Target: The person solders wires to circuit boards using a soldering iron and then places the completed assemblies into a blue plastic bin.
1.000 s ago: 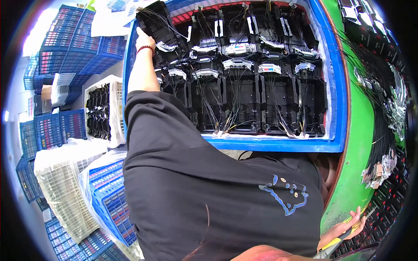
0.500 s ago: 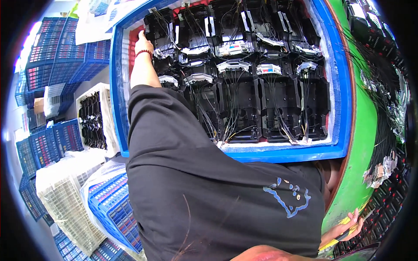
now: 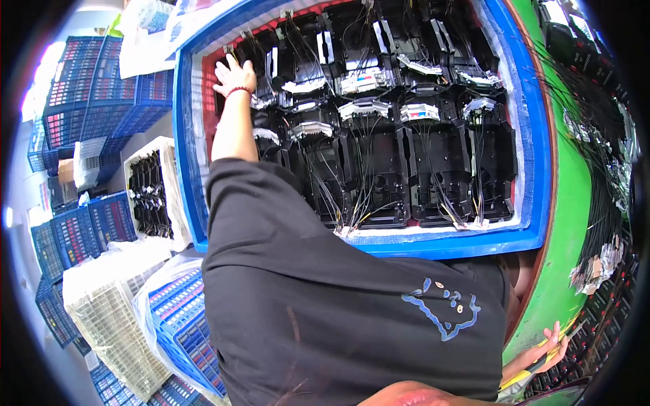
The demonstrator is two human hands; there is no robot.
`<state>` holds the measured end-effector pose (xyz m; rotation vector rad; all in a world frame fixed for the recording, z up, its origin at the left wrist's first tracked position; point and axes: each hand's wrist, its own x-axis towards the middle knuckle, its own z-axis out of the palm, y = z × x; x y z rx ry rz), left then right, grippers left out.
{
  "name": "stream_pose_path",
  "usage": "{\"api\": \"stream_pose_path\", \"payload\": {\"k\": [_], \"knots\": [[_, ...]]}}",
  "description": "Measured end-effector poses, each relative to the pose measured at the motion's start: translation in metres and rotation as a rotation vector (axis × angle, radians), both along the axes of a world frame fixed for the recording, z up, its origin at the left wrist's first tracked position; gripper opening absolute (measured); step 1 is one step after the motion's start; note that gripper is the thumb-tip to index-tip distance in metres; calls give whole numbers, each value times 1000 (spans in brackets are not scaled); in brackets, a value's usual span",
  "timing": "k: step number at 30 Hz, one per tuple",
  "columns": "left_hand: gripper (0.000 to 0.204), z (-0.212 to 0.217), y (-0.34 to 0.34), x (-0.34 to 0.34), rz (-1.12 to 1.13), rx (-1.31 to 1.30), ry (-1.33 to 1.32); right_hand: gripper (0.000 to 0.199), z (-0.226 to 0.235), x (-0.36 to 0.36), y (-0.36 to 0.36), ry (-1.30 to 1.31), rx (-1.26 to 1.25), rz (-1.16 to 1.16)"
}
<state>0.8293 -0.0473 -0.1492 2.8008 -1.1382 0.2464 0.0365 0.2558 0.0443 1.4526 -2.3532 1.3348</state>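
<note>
My left hand (image 3: 237, 78) is stretched out with its fingers spread, a dark red bead bracelet at the wrist. It lies over the leftmost black plastic housing (image 3: 254, 51) in the far row, holding nothing I can see. Two rows of these housings, with thin wires and silvery end pieces, fill a blue-rimmed crate (image 3: 440, 249). At the lower right, my right hand (image 3: 552, 348) is closed round a slim yellow-and-black tool (image 3: 523, 379) with a thin pointed end. The tool's exact kind does not show.
A green tabletop (image 3: 569, 203) runs along the crate's right side. Bundled black wires (image 3: 596, 223) hang over it, near rows of dark parts. To the left stand stacked blue crates (image 3: 81, 81), a cream crate of black parts (image 3: 177, 196) and plastic-wrapped crates (image 3: 112, 298).
My left hand has moved slightly right and nearer, from the crate's red left lining onto the corner housing, and its fingers have spread. The right hand keeps hold of the tool.
</note>
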Motion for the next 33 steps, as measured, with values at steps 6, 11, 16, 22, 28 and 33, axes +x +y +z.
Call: {"api": "stream_pose_path", "payload": {"k": [6,11,16,22,28,33], "knots": [[58,-46,-43,-11,-455,-120,381,36,-14,-34,43,-80,81,-90],[61,-31,-45,3,-83,129,8,26,-24,-18,35,-202,-153,-23],[55,64,-108,-196,-490,-963,234,23,-13,-33,78,-289,-327,-129],[18,168,-23,-586,-1686,-605,734,22,-31,-65,84,-421,-399,-111],[17,197,67,-824,-2503,-439,633,20,-47,-91,85,-479,-425,-54],[19,204,73,-880,-2499,-320,286,19,-57,-104,93,-530,-451,-68]]}}
